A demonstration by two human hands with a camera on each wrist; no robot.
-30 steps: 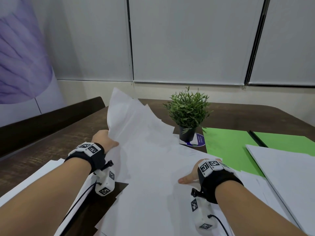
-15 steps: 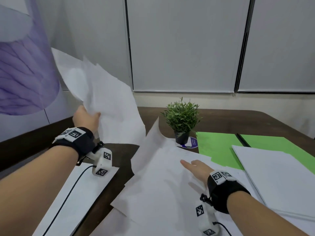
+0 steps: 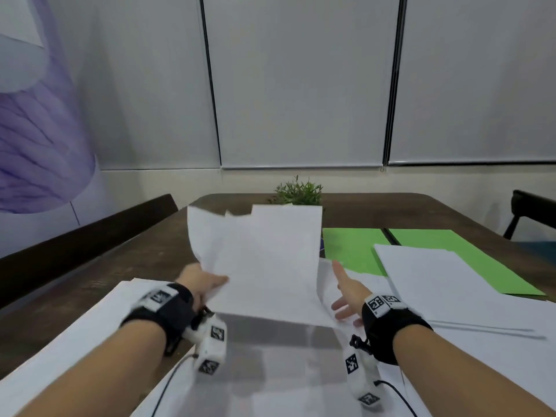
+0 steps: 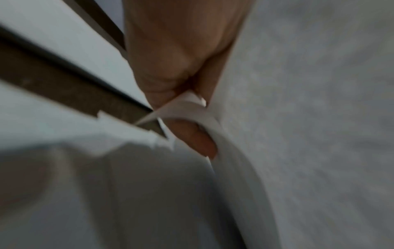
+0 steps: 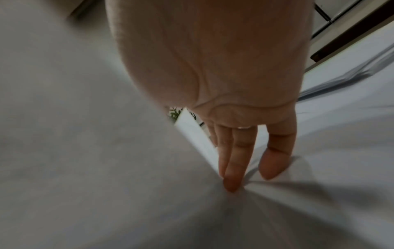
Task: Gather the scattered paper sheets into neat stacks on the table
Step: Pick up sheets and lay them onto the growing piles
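Head view: person at a dark wooden desk, both forearms reaching forward, wrist cameras strapped on.
Left hand: pinches the left edge of a raised bunch of white sheets; left wrist view shows the thumb and a finger clamped on the curled paper edge, blurred.
Raised sheets: held up off the desk, tilted toward the far side, top edges uneven, hiding most of the potted plant behind them.
Right hand: open, fingers straight, holding nothing; right wrist view shows fingertips pressing on white paper beside the bunch's right edge.
Loose paper under hands: white sheets spread flat on the near desk, in shadow of the raised bunch.
Left sheets: white paper lying on the desk beneath the left forearm.
Right stack: white sheets lying flat, overlapping two green sheets further back.
Chair: dark, at far right edge.
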